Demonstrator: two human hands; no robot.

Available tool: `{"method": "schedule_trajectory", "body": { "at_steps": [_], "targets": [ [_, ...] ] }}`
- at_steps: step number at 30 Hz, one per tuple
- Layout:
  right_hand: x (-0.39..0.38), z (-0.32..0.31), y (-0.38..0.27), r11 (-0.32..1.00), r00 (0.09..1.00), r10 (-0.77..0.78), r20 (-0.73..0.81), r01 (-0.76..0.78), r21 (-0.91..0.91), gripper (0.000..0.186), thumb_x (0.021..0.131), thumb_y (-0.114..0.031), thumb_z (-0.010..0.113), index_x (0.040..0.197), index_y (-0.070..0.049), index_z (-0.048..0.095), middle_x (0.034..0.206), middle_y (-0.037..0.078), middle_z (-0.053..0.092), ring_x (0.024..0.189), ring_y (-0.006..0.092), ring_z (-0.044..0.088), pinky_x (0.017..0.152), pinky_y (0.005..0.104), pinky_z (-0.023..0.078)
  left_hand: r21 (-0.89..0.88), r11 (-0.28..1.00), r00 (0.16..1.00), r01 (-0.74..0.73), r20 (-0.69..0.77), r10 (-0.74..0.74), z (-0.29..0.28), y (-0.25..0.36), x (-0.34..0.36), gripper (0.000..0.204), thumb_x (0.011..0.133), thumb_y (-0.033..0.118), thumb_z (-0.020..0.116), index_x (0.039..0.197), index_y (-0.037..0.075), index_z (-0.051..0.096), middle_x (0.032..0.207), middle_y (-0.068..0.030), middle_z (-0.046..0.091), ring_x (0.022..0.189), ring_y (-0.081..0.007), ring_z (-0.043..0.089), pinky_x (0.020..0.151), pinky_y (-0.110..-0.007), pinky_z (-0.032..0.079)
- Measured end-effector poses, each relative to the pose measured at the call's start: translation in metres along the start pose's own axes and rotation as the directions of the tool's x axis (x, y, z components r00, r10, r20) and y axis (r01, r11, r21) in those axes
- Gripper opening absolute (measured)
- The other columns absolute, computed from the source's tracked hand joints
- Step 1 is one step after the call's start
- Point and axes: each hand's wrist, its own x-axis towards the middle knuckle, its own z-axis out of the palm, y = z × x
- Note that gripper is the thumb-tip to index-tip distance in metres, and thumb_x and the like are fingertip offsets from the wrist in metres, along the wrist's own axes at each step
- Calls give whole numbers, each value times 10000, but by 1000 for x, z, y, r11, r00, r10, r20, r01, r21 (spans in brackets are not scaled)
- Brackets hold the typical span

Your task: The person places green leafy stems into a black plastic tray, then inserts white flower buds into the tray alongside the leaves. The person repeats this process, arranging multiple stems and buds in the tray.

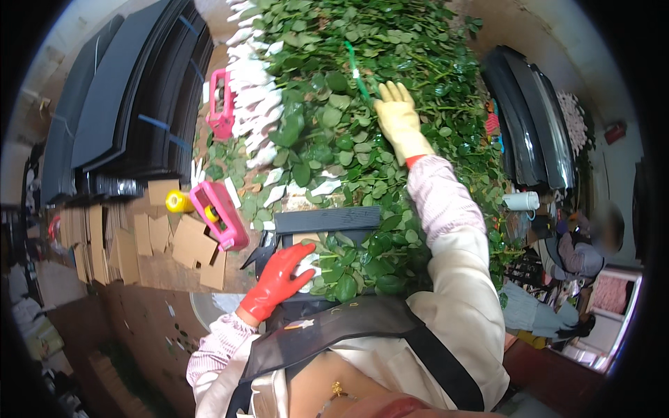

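My left hand [279,277], in a red glove, is closed around the white-wrapped heads of a bunch of flower stems [352,268] lying with its green leaves on a dark sheet [327,220] in front of me. My right hand [397,120], in a yellow glove, reaches far out into a big heap of leafy green stems [362,83]. It grips one stem [357,70] bound with green tape. White-wrapped flower heads [251,90] line the left side of the heap.
Two pink tape dispensers [220,212] [221,106] and a yellow tape roll [178,201] lie left of the heap, beside cardboard pieces [150,240]. Stacks of black sheets [132,97] [529,125] stand at the far left and right. Another person [582,251] sits at the right.
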Motion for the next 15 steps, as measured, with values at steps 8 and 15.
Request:
{"method": "schedule_trajectory", "body": {
  "at_steps": [8, 15],
  "targets": [
    [-48, -163, 31, 933, 927, -267, -265, 317, 169, 400, 705, 94, 621, 1065, -43, 731, 1097, 133, 741, 1078, 331, 702, 969, 441, 557, 253, 962, 994, -100, -23, 109, -8, 12, 3, 499, 876, 225, 800, 1320, 43, 662, 1173, -142, 708, 970, -366, 649, 839, -479, 508],
    [-87, -233, 0, 815, 839, -436, -326, 522, 252, 512, 612, 51, 703, 1116, -41, 713, 1064, 126, 753, 1005, 340, 733, 870, 429, 599, 712, 683, 937, -164, -105, 334, 29, -24, -24, 338, 919, 190, 736, 1229, 60, 698, 1131, -168, 696, 1021, -376, 648, 849, -457, 530]
  ]
}}
